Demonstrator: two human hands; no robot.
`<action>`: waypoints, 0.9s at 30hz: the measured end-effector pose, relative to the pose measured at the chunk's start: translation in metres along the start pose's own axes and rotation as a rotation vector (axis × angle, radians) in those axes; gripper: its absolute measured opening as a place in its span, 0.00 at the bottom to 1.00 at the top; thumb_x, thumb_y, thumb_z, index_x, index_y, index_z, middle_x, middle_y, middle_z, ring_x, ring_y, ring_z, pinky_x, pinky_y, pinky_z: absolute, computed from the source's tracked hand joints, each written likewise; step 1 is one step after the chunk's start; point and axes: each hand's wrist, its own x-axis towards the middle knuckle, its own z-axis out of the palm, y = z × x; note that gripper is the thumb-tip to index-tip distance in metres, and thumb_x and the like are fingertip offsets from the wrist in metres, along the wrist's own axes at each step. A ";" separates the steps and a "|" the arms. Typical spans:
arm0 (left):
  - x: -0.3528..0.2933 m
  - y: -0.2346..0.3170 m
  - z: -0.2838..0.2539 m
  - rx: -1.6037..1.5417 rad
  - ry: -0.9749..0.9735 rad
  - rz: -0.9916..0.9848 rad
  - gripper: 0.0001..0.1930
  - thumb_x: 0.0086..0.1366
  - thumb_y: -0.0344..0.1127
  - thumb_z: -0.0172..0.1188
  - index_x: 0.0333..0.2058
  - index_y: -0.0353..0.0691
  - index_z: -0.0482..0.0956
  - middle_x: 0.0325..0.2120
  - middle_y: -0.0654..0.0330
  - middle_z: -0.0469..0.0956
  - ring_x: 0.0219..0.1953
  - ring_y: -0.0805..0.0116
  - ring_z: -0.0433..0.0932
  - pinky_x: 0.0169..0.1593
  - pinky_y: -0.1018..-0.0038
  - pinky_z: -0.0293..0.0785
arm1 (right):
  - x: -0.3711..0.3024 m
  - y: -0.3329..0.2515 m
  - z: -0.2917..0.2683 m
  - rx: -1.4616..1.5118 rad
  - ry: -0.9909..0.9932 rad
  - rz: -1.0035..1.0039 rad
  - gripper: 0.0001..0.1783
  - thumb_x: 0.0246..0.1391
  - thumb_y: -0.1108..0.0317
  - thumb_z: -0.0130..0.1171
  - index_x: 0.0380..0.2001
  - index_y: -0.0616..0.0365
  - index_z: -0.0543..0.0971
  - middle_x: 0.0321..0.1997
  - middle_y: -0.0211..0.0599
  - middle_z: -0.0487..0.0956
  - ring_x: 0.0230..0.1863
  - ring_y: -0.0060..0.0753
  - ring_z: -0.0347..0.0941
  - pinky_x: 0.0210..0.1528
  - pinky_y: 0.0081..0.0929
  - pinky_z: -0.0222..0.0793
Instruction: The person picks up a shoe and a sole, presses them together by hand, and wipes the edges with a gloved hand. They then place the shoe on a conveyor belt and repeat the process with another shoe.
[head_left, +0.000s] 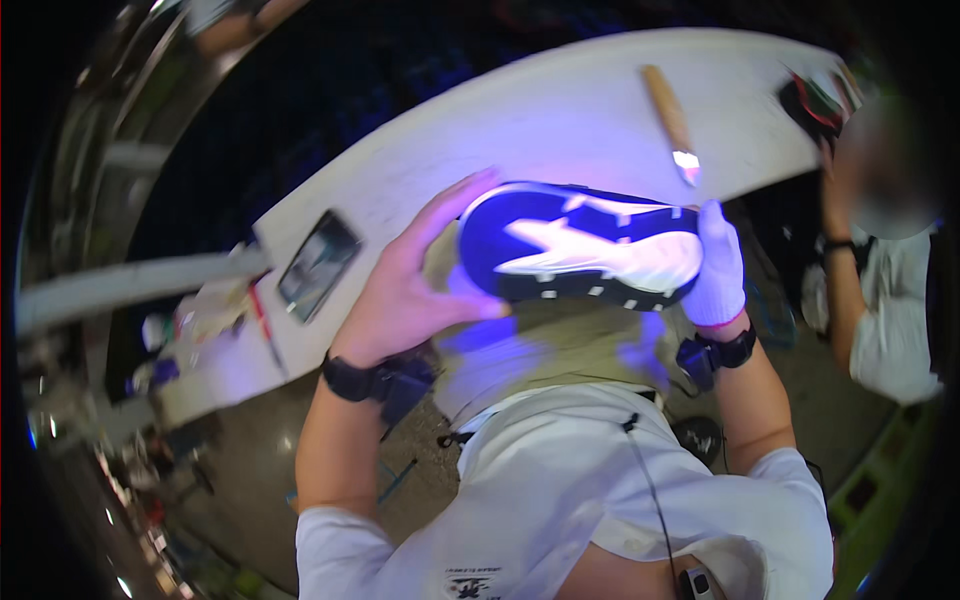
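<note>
A dark shoe sole (590, 245) with white patches and small white marks along its edge is held level in front of my body. My bare left hand (410, 275) grips its rounded left end, thumb below and fingers above. My right hand (718, 265), in a white glove, is closed around the opposite end; the sole hides part of its fingers. Violet-blue light falls on the sole, the glove and the table around them. Whether an upper is attached underneath cannot be seen.
On the curved white table (450, 110) lie a wooden-handled brush (670, 115), a dark phone (320, 265) and a thin red tool (266, 325). Small clutter sits at the left end. At the right, another person's hand (838, 185) is near a dark and red object (812, 105).
</note>
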 end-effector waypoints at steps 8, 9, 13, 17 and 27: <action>-0.001 0.077 0.003 0.701 0.150 0.323 0.48 0.35 0.43 0.90 0.58 0.37 0.81 0.53 0.52 0.84 0.56 0.59 0.83 0.60 0.67 0.78 | 0.029 -0.057 0.109 -0.074 -0.559 -0.612 0.51 0.58 0.30 0.65 0.67 0.64 0.71 0.56 0.39 0.74 0.57 0.31 0.71 0.62 0.30 0.68; 0.001 0.078 0.007 0.511 0.170 0.175 0.46 0.37 0.45 0.90 0.57 0.38 0.81 0.49 0.53 0.86 0.53 0.63 0.85 0.58 0.68 0.79 | 0.032 -0.074 0.115 -0.283 -0.535 -0.714 0.42 0.58 0.40 0.68 0.64 0.63 0.74 0.55 0.39 0.74 0.56 0.30 0.72 0.61 0.28 0.68; 0.002 0.073 0.002 0.534 0.123 0.018 0.44 0.40 0.46 0.90 0.56 0.36 0.81 0.41 0.55 0.87 0.43 0.66 0.87 0.54 0.69 0.81 | 0.041 -0.086 0.137 -0.314 -0.645 -0.655 0.13 0.59 0.71 0.62 0.46 0.63 0.81 0.46 0.37 0.77 0.49 0.29 0.74 0.53 0.26 0.71; -0.002 0.069 -0.011 0.426 0.103 -0.084 0.41 0.43 0.42 0.89 0.55 0.36 0.81 0.43 0.59 0.87 0.45 0.70 0.85 0.55 0.71 0.80 | 0.050 -0.066 0.146 0.294 -0.578 -0.355 0.14 0.66 0.61 0.55 0.42 0.61 0.81 0.42 0.38 0.78 0.45 0.28 0.75 0.47 0.29 0.77; 0.007 0.074 0.000 0.342 0.264 -0.153 0.26 0.55 0.40 0.83 0.44 0.33 0.79 0.28 0.61 0.85 0.26 0.75 0.84 0.31 0.78 0.80 | 0.072 -0.076 0.180 -0.061 -0.759 -0.302 0.19 0.67 0.55 0.58 0.47 0.61 0.79 0.40 0.29 0.77 0.42 0.18 0.75 0.46 0.20 0.72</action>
